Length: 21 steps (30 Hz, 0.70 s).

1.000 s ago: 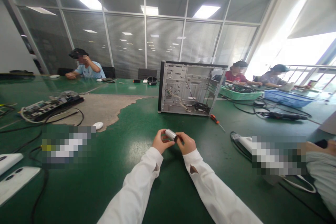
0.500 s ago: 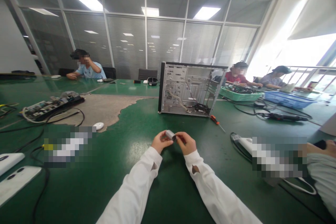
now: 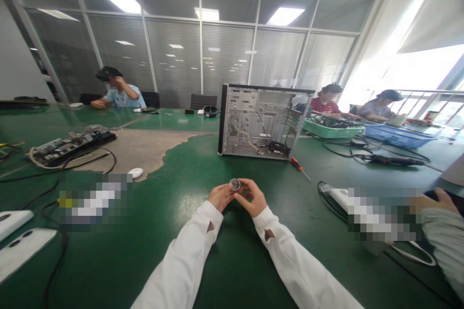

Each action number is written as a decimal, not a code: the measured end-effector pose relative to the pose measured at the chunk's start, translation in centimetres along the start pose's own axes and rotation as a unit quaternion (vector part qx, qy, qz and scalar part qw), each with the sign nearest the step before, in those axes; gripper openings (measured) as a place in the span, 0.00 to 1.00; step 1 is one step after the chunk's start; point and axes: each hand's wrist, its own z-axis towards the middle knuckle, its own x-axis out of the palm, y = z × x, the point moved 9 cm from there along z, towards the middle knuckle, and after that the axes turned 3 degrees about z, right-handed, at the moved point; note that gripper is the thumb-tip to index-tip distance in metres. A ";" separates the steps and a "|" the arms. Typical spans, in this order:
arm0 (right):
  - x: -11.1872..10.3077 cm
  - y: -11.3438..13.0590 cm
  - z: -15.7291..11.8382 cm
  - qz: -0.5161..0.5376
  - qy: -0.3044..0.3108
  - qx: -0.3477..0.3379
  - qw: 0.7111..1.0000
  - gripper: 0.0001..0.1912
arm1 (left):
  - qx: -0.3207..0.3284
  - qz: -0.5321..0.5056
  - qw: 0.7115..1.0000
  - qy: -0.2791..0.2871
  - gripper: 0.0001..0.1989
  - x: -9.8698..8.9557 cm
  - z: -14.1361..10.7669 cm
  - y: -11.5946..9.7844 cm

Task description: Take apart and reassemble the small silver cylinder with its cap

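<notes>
Part held up in both hands, round face to the camera.

Round metal part (image 3: 235, 184) is between the left hand (image 3: 219, 197) and the right hand (image 3: 254, 198), raised over the green table (image 3: 232, 260), near side of the computer case (image 3: 261, 120). Not touching the case.

In hand now: a two-handed hold with the end face on show, reads as a look at that face or a turn of the part. That's my judgement. From this pose, any further turn calls for one hand to keep its pinch while the other shifts grip; the small rim leaves little to hold.

Fingers: left pinching the part at its left side, thumb near the rim. Right pinching from the other side, index finger at the upper rim, thumb lower. Exact contact under the part: can't tell.

Pointing: visible end faces the wearer. Outline is near round, so the long axis, if that's the axis through the face, runs roughly along the line of sight, away from the camera. Body behind the face is hidden, so length and exact tilt can't be told. Face detail too small to read.

Screwdriver (image 3: 297, 165) lies by the case's lower right corner, handle toward the case, shaft pointing away from it.
</notes>
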 end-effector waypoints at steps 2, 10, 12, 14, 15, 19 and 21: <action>0.2 0.3 -0.1 -0.005 0.008 -0.015 1.000 0.21 | -0.004 0.007 1.000 0.003 0.17 0.0 0.0 0.0; -0.2 -1.8 -0.1 -0.010 -0.009 0.059 0.998 0.19 | 0.142 0.179 0.968 -0.109 0.27 -1.5 0.2 -2.0; -0.2 -2.7 -0.1 -0.004 -0.015 0.081 0.997 0.19 | 0.201 0.255 0.937 -0.130 0.31 -1.5 -0.3 -3.2; -0.2 -3.4 -0.2 -0.002 -0.019 0.092 0.996 0.19 | 0.260 0.323 0.902 -0.119 0.32 -0.7 -1.1 -4.3; -0.2 -3.6 -0.2 -0.003 -0.019 0.094 0.995 0.19 | 0.285 0.351 0.885 -0.106 0.32 -0.1 -1.4 -4.8; 0.0 -3.8 -0.2 -0.027 -0.006 0.080 0.996 0.19 | 0.339 0.439 0.831 -0.034 0.31 2.1 -2.3 -5.4; -0.1 -3.9 -0.2 -0.043 -0.001 0.077 0.996 0.19 | 0.335 0.489 0.805 0.003 0.32 3.0 -2.2 -4.7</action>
